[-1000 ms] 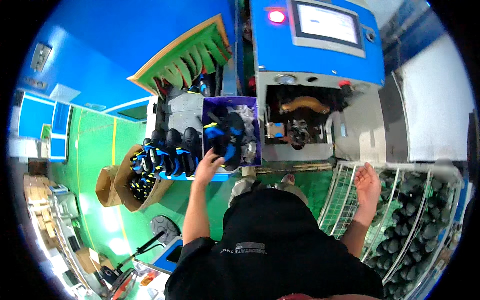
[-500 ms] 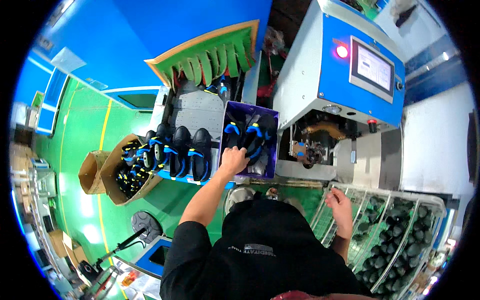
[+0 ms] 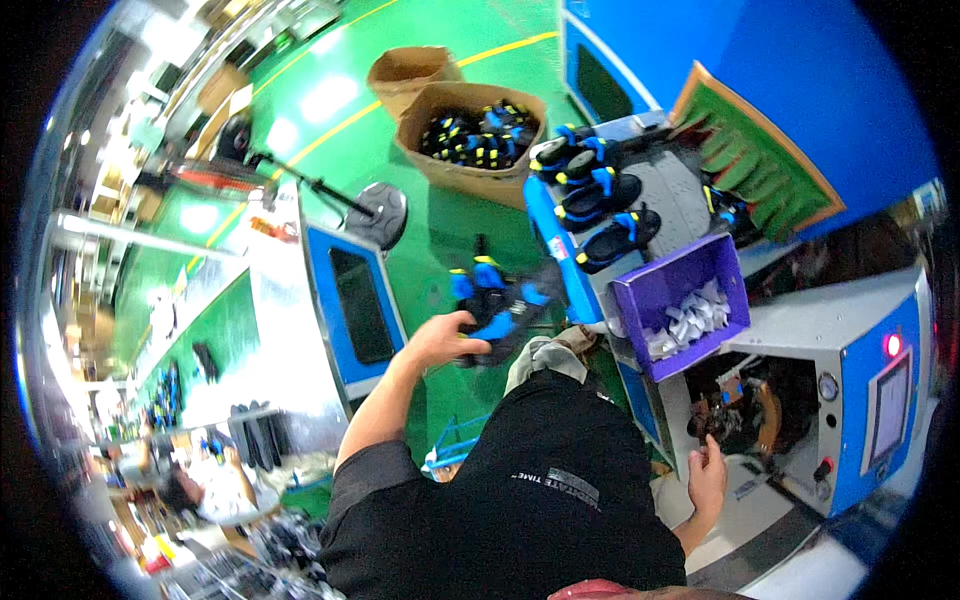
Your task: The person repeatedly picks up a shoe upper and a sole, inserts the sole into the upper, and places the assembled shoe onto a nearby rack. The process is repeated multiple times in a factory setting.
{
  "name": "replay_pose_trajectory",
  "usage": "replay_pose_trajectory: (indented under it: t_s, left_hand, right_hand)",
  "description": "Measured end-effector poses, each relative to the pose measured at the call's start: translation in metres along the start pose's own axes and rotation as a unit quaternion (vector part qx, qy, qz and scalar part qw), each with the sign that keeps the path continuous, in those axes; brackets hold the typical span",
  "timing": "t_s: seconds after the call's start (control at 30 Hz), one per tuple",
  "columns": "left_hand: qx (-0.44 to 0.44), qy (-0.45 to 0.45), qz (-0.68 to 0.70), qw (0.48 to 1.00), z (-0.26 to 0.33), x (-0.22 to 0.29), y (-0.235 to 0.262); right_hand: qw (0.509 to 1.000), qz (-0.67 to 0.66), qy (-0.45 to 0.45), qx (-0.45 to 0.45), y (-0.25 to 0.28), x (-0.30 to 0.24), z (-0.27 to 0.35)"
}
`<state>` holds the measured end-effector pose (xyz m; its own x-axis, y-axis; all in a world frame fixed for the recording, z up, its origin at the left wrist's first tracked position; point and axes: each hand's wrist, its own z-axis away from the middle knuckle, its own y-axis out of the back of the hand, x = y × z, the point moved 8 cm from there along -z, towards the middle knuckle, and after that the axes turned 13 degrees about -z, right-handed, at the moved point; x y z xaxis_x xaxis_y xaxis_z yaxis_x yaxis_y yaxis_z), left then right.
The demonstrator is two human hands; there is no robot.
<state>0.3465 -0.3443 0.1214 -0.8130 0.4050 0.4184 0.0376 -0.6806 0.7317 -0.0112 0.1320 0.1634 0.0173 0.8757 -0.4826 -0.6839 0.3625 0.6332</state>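
— Our left hand gripped a bundle of black-and-blue strapped sandals over the green floor.
— Earlier we reached into the purple plastic bin; our right hand hung open, empty.

Single fisheye view, worn on the head, looking steeply down over the black-shirted torso — close to both hands, left hand and right hand. Tilted leftward toward the green floor — straight edges bending near the rim.
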Motion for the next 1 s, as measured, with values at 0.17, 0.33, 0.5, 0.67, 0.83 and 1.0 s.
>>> replay_pose_trajectory:
  t_s: [0.17, 0.33, 0.5, 0.67, 0.83, 1.0]
  left_hand:
    - [0.161, 0.258, -0.136, 0.943, 0.120, -0.202, 0.029]
    - [0.446, 0.552, -0.266, 0.652, 0.266, -0.361, 0.093]
    - [0.540, 0.451, -0.053, 0.709, 0.095, -0.295, 0.096]
    - [0.317, -0.059, 0.034, 0.946, -0.177, 0.015, -0.006]
    - [0.079, -0.289, 0.130, 0.945, -0.321, 0.351, -0.082]
    - [-0.078, -0.147, 0.029, 0.986, -0.502, 0.474, -0.215]
  right_hand:
    - [0.995, 0.047, 0.070, -0.045, 0.015, -0.035, -0.022]
    - [0.981, 0.061, 0.172, -0.068, 0.034, -0.089, -0.038]
    - [0.903, -0.039, 0.406, 0.134, 0.107, -0.130, -0.026]
    - [0.697, 0.051, 0.421, 0.578, 0.200, -0.144, 0.023]
    - [0.657, 0.267, 0.316, 0.631, 0.215, -0.107, -0.045]
    - [0.588, 0.273, 0.298, 0.700, 0.208, -0.091, -0.053]
